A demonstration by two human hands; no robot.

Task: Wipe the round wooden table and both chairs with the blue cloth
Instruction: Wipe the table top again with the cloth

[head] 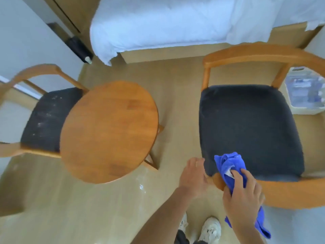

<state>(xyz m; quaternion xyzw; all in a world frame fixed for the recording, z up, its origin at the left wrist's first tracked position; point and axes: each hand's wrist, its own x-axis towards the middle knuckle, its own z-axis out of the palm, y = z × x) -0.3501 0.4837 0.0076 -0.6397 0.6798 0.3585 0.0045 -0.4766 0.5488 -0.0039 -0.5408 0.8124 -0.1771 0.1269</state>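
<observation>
right hand (243, 194) grips the blue cloth (228, 166) bunched on the right chair (249, 124) seat's front corner, left hand (193, 175) loose and open just beside it

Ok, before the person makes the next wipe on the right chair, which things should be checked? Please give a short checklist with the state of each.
1. Blue cloth held by right hand: ok.
2. Cloth touching the right chair at its front corner: ok.
3. Left hand off the cloth, open beside the chair: ok.
4. Seat free of objects: ok.
5. Left chair seat shows white specks: not ok.
6. Round table already wiped: cannot tell.
</observation>
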